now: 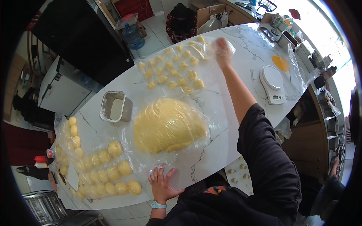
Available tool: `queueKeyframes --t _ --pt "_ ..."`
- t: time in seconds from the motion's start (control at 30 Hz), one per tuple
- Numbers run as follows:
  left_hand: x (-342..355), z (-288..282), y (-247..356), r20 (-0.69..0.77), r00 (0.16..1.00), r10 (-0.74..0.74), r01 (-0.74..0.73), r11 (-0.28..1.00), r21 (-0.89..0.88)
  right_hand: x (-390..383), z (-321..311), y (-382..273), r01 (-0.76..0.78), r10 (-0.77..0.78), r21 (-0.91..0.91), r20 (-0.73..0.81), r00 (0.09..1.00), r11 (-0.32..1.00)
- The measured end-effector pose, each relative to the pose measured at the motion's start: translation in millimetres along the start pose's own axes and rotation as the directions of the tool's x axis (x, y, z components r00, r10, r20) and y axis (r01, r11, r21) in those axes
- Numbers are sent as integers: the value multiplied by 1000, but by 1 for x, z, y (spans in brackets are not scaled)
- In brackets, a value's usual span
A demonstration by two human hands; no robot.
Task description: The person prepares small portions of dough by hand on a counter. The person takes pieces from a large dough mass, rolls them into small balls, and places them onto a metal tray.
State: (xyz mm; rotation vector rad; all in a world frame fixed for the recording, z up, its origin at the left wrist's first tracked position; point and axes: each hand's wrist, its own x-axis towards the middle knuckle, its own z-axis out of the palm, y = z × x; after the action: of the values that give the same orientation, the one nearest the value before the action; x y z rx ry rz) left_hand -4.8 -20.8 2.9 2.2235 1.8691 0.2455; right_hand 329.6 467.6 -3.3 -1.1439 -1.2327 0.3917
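Observation:
My right hand (222,48) reaches to the far side of the marble counter (245,51), slightly blurred, closed on the corner of a clear plastic sheet (230,48) that lies over several small dough pieces (174,71). My left hand (164,181) rests with fingers spread at the near edge, just below a large yellow dough mound (166,126) under plastic. Left of the mound stands an open metal tin (116,106) with pale contents. At the lower left, several round dough balls (114,173) sit in rows under more plastic, beside a white scraper (71,177).
A white digital scale (272,84) and orange scraper (280,63) lie at the right. Beyond the counter are a black refrigerator (75,30), a water jug (132,36) and a crouching person (181,20). Another person's hand (335,165) shows at the far right.

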Motion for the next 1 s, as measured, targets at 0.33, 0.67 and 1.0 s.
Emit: queueKeyframes --t 0.33,0.67,1.0 --pt "-9 12 -11 -8 1000 4 -2 991 136 22 47 -27 -62 239 -803 102 966 593" --pt "-9 24 -16 -144 986 81 -63 990 123 29 -1 57 -15 29 -676 9 1000 737" --pt "-1 -5 -4 -31 998 53 -55 997 -50 -135 -97 -39 160 -41 -256 415 909 953"
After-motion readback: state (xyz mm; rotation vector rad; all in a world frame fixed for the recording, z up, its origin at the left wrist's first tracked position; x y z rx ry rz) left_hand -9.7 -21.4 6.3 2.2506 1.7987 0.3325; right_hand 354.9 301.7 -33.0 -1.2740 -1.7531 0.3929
